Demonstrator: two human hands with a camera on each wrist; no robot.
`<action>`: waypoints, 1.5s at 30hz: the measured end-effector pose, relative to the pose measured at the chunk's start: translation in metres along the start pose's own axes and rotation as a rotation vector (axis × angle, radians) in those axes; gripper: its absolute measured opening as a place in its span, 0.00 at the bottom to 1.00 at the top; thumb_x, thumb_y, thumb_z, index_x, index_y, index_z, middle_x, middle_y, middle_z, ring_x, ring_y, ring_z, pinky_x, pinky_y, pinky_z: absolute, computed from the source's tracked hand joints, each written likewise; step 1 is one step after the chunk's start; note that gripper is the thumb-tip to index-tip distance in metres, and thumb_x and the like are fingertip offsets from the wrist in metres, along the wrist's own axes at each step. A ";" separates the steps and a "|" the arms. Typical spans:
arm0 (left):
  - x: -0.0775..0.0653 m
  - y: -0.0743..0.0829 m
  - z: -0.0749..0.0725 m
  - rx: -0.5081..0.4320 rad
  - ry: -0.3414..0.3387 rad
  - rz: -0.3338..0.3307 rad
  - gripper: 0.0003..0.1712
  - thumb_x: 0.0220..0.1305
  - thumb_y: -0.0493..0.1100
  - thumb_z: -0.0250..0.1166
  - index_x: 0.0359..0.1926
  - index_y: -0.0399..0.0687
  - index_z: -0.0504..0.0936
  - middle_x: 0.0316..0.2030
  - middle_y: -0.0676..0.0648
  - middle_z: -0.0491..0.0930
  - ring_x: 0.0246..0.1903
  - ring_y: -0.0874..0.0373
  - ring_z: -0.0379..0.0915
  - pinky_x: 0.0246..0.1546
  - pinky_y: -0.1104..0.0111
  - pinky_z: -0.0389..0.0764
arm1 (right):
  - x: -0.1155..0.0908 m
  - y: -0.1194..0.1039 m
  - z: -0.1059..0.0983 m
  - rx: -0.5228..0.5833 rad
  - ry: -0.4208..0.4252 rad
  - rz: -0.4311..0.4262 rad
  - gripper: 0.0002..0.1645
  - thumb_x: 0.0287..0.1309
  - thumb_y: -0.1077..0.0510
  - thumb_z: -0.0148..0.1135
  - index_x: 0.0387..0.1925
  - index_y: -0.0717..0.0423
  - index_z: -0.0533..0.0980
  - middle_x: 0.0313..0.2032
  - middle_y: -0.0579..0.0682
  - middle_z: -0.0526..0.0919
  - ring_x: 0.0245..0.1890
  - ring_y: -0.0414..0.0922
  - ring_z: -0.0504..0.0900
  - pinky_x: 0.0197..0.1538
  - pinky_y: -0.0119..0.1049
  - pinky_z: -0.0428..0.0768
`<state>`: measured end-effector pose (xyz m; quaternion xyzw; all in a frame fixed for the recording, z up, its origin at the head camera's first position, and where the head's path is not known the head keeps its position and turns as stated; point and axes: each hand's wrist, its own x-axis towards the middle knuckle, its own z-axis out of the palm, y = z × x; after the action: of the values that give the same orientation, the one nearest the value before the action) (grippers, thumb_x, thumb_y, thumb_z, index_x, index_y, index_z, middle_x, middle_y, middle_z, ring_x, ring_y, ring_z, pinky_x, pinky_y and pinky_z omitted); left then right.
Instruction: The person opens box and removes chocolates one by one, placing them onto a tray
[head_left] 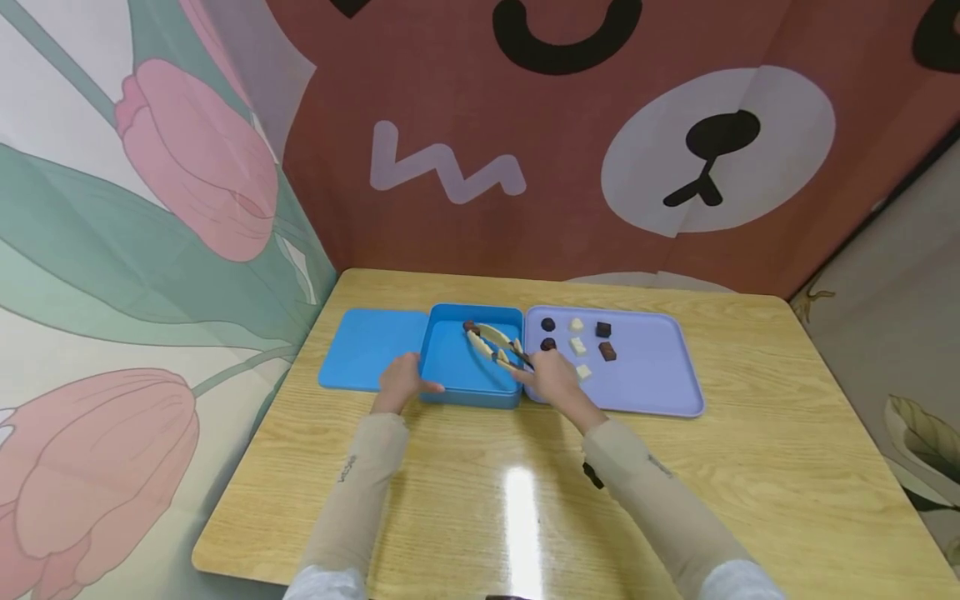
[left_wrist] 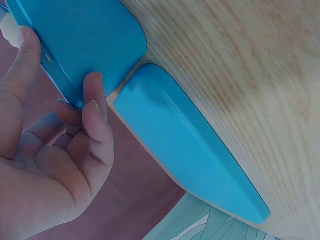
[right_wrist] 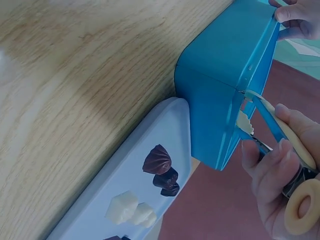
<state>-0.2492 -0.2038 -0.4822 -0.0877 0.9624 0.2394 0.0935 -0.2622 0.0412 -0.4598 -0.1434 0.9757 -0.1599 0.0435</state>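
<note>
My left hand [head_left: 401,382] grips the front left corner of a blue box [head_left: 472,399], its thumb along the front rim and its other fingers curled at the side wall. In my right hand [head_left: 551,377] is a pair of tongs [head_left: 482,347] with cream-coloured arms, reaching over the right rim into the box. At the tongs' tips, towards the back of the box, is a brown chocolate [head_left: 469,326]. Directly right of the box lies a lilac tray [head_left: 660,367]. It bears dark round chocolates [head_left: 547,324], white ones [head_left: 577,346] and squarish brown ones [head_left: 607,352], partly behind my right hand.
A flat blue lid [head_left: 371,346] lies against the left side of the box on the wooden table [head_left: 465,475]. Behind the table hangs a cloth [head_left: 570,225] with a bear's face. A small dark object [head_left: 592,476] shows beside the right sleeve.
</note>
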 end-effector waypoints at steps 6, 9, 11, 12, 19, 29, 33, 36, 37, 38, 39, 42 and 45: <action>-0.001 0.001 -0.001 0.011 0.006 -0.001 0.47 0.38 0.53 0.74 0.57 0.33 0.68 0.52 0.35 0.71 0.50 0.42 0.68 0.42 0.54 0.73 | -0.013 0.006 -0.002 0.000 0.054 -0.072 0.21 0.52 0.43 0.61 0.23 0.58 0.75 0.09 0.46 0.62 0.09 0.39 0.59 0.11 0.29 0.54; -0.001 0.001 -0.001 0.017 0.007 -0.003 0.48 0.37 0.53 0.75 0.58 0.33 0.68 0.52 0.35 0.71 0.50 0.42 0.68 0.42 0.54 0.73 | -0.019 0.011 -0.004 0.017 0.076 -0.107 0.19 0.52 0.44 0.61 0.31 0.58 0.78 0.10 0.46 0.64 0.10 0.39 0.60 0.11 0.29 0.56; 0.000 0.000 -0.001 0.016 0.007 -0.003 0.48 0.37 0.53 0.75 0.58 0.33 0.68 0.53 0.35 0.70 0.51 0.42 0.67 0.43 0.54 0.73 | -0.023 0.014 -0.005 0.032 0.095 -0.125 0.20 0.52 0.45 0.61 0.34 0.59 0.78 0.11 0.47 0.66 0.10 0.40 0.62 0.11 0.30 0.58; 0.000 0.000 -0.001 0.018 0.007 -0.002 0.49 0.37 0.53 0.75 0.58 0.33 0.67 0.53 0.35 0.70 0.51 0.42 0.67 0.43 0.54 0.73 | -0.025 0.017 -0.005 0.038 0.108 -0.140 0.20 0.51 0.45 0.62 0.35 0.59 0.78 0.11 0.47 0.66 0.10 0.41 0.63 0.11 0.30 0.59; 0.000 -0.001 -0.003 0.012 0.000 -0.013 0.48 0.38 0.53 0.75 0.59 0.33 0.67 0.54 0.34 0.69 0.52 0.42 0.66 0.44 0.53 0.72 | -0.037 0.027 -0.009 0.026 0.173 -0.204 0.26 0.50 0.45 0.63 0.44 0.61 0.78 0.11 0.47 0.65 0.12 0.43 0.63 0.12 0.32 0.59; 0.000 -0.002 -0.002 0.020 0.005 0.005 0.50 0.37 0.53 0.75 0.59 0.34 0.66 0.54 0.35 0.69 0.53 0.42 0.65 0.44 0.54 0.72 | -0.052 0.042 -0.012 0.054 0.245 -0.230 0.22 0.49 0.49 0.65 0.40 0.62 0.79 0.12 0.50 0.70 0.13 0.45 0.66 0.12 0.35 0.62; -0.001 -0.001 -0.002 0.022 0.003 0.008 0.49 0.37 0.53 0.75 0.59 0.33 0.66 0.54 0.35 0.69 0.52 0.42 0.66 0.43 0.54 0.73 | -0.060 0.048 -0.015 0.078 0.264 -0.241 0.24 0.48 0.50 0.66 0.42 0.64 0.78 0.13 0.51 0.72 0.12 0.44 0.66 0.11 0.34 0.62; -0.002 0.001 -0.003 0.031 -0.003 0.006 0.50 0.37 0.54 0.75 0.59 0.33 0.66 0.54 0.35 0.69 0.51 0.42 0.67 0.41 0.55 0.74 | -0.066 0.054 -0.015 0.099 0.262 -0.240 0.27 0.49 0.50 0.65 0.45 0.67 0.77 0.13 0.50 0.71 0.12 0.42 0.64 0.11 0.32 0.61; -0.002 0.001 -0.003 0.035 -0.003 0.007 0.50 0.37 0.54 0.75 0.59 0.33 0.66 0.54 0.35 0.70 0.51 0.42 0.67 0.41 0.55 0.74 | -0.068 0.057 -0.015 0.101 0.263 -0.238 0.27 0.49 0.51 0.65 0.45 0.68 0.76 0.12 0.49 0.71 0.12 0.42 0.63 0.12 0.32 0.61; -0.002 0.001 -0.003 0.037 -0.004 0.008 0.50 0.37 0.54 0.75 0.59 0.33 0.66 0.54 0.35 0.70 0.51 0.42 0.67 0.40 0.55 0.75 | -0.069 0.059 -0.015 0.106 0.261 -0.235 0.29 0.49 0.51 0.65 0.46 0.69 0.75 0.12 0.49 0.70 0.11 0.42 0.63 0.12 0.32 0.62; -0.002 0.002 -0.004 0.037 -0.004 0.007 0.50 0.37 0.54 0.75 0.59 0.34 0.66 0.54 0.35 0.70 0.51 0.42 0.67 0.40 0.55 0.75 | -0.070 0.061 -0.015 0.105 0.259 -0.235 0.28 0.49 0.51 0.65 0.46 0.70 0.75 0.12 0.49 0.70 0.11 0.42 0.63 0.12 0.32 0.62; -0.002 0.001 -0.003 0.036 -0.005 0.007 0.50 0.37 0.54 0.75 0.59 0.34 0.66 0.54 0.35 0.69 0.51 0.42 0.67 0.39 0.56 0.75 | -0.074 0.067 -0.015 0.106 0.253 -0.232 0.28 0.49 0.52 0.65 0.45 0.71 0.75 0.11 0.48 0.68 0.11 0.42 0.62 0.13 0.32 0.62; -0.001 0.001 -0.003 0.031 -0.006 0.004 0.50 0.36 0.54 0.75 0.60 0.34 0.66 0.54 0.35 0.69 0.51 0.42 0.67 0.39 0.56 0.75 | -0.078 0.073 -0.015 0.108 0.251 -0.221 0.29 0.50 0.51 0.64 0.46 0.71 0.75 0.14 0.52 0.74 0.12 0.41 0.64 0.14 0.32 0.63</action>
<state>-0.2483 -0.2042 -0.4794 -0.0837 0.9659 0.2247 0.0972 -0.2088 0.1353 -0.4666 -0.2261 0.9418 -0.2324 -0.0886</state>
